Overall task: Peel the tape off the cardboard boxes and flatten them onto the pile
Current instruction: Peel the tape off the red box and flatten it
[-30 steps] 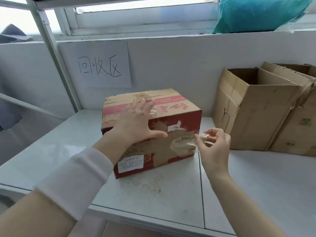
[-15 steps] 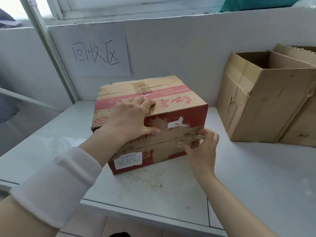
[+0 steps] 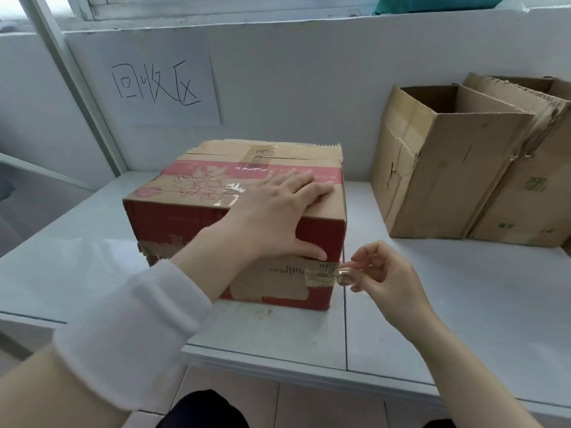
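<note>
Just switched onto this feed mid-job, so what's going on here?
A person is working on the red-and-brown box on the white table. The left hand lies flat on its top, thumb down the front face. The right hand pinches the loose end of a clear tape strip at the front right corner. A second tape piece sits across the top seam. Two open brown boxes stand to the right, not flattened.

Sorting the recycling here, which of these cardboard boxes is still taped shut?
The red-printed box under the left hand; the plain brown boxes to its right stand with open tops.
</note>
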Tool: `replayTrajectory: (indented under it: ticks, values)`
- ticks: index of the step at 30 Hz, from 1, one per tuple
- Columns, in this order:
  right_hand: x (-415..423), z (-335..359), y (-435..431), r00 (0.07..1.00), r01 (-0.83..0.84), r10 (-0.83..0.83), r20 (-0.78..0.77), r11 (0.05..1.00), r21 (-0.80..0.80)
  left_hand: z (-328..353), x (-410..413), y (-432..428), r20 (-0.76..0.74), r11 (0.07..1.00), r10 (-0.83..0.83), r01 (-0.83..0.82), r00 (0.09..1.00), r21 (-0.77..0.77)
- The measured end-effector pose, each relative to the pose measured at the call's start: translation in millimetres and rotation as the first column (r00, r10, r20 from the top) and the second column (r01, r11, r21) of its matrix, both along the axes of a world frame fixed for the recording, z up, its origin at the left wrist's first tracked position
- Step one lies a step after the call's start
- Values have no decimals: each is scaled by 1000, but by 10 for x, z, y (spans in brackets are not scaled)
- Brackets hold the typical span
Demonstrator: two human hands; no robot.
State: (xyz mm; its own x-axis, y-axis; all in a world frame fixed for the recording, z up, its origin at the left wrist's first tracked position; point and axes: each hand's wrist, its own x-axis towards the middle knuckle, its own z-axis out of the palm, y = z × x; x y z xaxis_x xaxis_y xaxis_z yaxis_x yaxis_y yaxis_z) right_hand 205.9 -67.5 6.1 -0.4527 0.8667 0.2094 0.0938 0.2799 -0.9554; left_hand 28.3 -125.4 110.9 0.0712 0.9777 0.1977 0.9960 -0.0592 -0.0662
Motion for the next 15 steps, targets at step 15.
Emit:
replayTrajectory:
  ticks: [15]
  values:
    - [868, 68, 119, 933, 354, -342, -115, 930, 97, -62, 237, 23, 13, 1000, 19, -19, 1000, 10]
